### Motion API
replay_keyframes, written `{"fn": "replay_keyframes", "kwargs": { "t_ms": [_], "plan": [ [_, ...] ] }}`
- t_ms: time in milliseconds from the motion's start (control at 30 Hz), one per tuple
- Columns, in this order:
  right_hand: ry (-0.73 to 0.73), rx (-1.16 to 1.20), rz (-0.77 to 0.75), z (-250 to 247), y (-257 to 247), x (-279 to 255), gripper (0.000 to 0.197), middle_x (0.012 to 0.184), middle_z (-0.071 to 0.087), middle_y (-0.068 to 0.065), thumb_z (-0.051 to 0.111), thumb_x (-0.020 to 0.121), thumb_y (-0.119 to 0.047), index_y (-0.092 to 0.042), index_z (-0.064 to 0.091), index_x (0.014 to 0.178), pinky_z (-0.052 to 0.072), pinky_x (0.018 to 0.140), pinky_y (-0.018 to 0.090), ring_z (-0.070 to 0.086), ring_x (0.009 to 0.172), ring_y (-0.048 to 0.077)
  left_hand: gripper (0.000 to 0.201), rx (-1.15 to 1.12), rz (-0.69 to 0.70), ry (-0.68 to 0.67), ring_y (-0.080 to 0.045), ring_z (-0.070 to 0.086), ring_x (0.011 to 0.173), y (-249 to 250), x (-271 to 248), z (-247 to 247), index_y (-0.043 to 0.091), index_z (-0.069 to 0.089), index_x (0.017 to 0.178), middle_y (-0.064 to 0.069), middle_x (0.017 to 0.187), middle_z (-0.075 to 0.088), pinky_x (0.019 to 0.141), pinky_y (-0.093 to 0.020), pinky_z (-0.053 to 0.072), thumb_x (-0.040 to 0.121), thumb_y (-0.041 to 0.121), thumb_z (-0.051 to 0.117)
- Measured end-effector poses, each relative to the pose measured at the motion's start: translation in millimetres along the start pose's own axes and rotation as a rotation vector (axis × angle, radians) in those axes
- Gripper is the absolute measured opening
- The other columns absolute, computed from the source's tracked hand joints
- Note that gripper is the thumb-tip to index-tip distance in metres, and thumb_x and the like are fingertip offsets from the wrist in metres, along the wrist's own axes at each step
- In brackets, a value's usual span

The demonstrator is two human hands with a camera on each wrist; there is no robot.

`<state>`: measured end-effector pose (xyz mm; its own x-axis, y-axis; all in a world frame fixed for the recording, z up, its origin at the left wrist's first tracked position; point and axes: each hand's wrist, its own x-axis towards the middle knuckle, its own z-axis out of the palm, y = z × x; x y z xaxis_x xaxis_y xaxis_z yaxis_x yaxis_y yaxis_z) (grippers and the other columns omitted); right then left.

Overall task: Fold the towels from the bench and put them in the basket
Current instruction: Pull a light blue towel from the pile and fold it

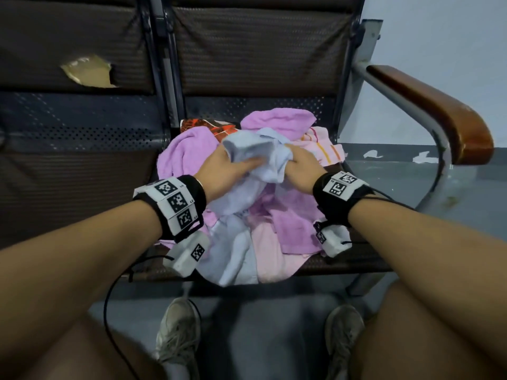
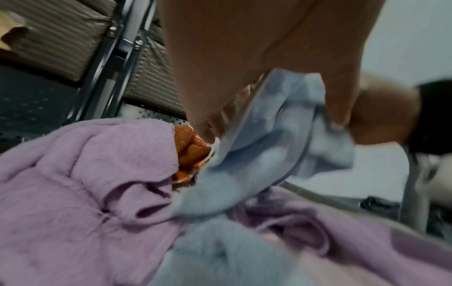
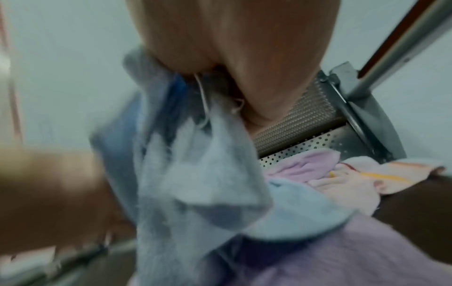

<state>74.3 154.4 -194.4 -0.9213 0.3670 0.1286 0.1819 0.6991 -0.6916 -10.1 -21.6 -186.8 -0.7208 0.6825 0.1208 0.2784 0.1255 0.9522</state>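
blue towel (image 1: 258,152): lying bunched on top of the towel pile on the bench seat, its upper part lifted between both hands, the rest trailing down over the front of the pile toward the seat edge.
left hand (image 1: 222,171): gripping the blue towel from the left side; in the left wrist view the thumb and fingers (image 2: 337,100) are closing on a fold of the cloth.
right hand (image 1: 301,163): grasping the blue towel from the right side, fingers curling into the fabric; in the right wrist view a hem of the cloth is hanging out of the fist.
purple towels (image 1: 183,152): lying crumpled under and around the blue one, one at the left, one at the back, one spreading toward the front right.
pink striped towel (image 1: 323,146): sitting at the right rear of the pile, just beside the right hand, orange and red stripes showing.
orange patterned cloth (image 1: 208,127): peeking out at the back left, between a purple towel and the blue one.
pale pink towel (image 1: 269,250): hanging over the front edge of the seat beside the blue towel's tail.
bench (image 1: 82,165): holding the pile on its right-hand seat; dark padded backs, perforated metal, a torn patch in the left back.
armrest (image 1: 433,111): wooden, curving at the right, well apart from the pile.
wrist bands (image 1: 175,201): black with printed marker squares, sitting on both wrists.
shoes (image 1: 178,330): standing on the grey floor below the seat.
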Motion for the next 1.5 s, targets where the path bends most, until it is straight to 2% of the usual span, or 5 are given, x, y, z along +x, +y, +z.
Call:
{"fn": "replay_keyframes", "kwargs": {
  "t_ms": [267, 667, 1000, 1233, 1500],
  "plan": [
    [0.183, 0.742, 0.189, -37.1, -20.1, -18.9, 0.034, 0.065, 0.07, -0.009, 0.044, 0.077, -0.024, -0.028, 0.073, 0.06, 0.052, 0.058, 0.022, 0.066, 0.065, 0.005, 0.039, 0.576, -0.057, -0.238, -0.029, 0.06, 0.12, -26.8, -1.6, 15.9, -0.002, 0.061, 0.126, -0.018, 0.127, 0.064, 0.097, -0.032, 0.044, 0.092, 0.016, 0.069],
    [-0.323, 0.081, -0.067, -48.1, 24.6, -50.7, 0.094, 0.147, 0.04, -0.002, 0.085, 0.073, -0.016, -0.021, 0.03, 0.149, 0.037, 0.104, 0.013, 0.043, 0.13, -0.005, 0.041, 0.25, -0.091, -0.14, -0.017, 0.052, 0.082, 14.4, 8.0, 57.9, 0.006, 0.069, 0.086, -0.009, 0.088, 0.069, 0.078, -0.034, 0.046, 0.068, 0.037, 0.05],
    [0.15, 0.361, 0.16, -62.3, 21.4, -45.8, 0.022, 0.08, 0.07, -0.011, 0.046, 0.095, -0.026, -0.027, 0.067, 0.087, 0.048, 0.07, 0.021, 0.066, 0.079, 0.003, 0.028, 0.126, -0.181, -0.253, -0.02, 0.068, 0.081, -5.0, 4.7, 42.7, 0.02, 0.064, 0.109, -0.004, 0.102, 0.071, 0.064, -0.031, 0.057, 0.085, 0.009, 0.072],
    [0.484, 0.2, 0.391, -86.8, 50.0, -40.5, 0.026, 0.104, 0.067, 0.021, 0.043, 0.093, -0.014, -0.003, 0.066, 0.098, 0.047, 0.088, 0.04, 0.061, 0.097, 0.032, 0.015, 0.237, -0.037, 0.068, -0.019, 0.06, 0.092, -9.3, 14.8, 16.2, 0.01, 0.067, 0.092, -0.011, 0.101, 0.071, 0.087, -0.034, 0.047, 0.092, 0.008, 0.052],
    [-0.149, -0.25, 0.115, -63.1, 36.8, -50.5, 0.091, 0.147, 0.046, 0.01, 0.082, 0.076, -0.024, -0.016, 0.031, 0.151, 0.039, 0.107, 0.032, 0.048, 0.13, 0.024, 0.025, 0.161, 0.152, -0.019, -0.016, 0.056, 0.089, 7.4, 12.0, 21.8, -0.008, 0.059, 0.098, -0.024, 0.098, 0.066, 0.083, -0.034, 0.047, 0.076, -0.013, 0.05]
  ]
}}
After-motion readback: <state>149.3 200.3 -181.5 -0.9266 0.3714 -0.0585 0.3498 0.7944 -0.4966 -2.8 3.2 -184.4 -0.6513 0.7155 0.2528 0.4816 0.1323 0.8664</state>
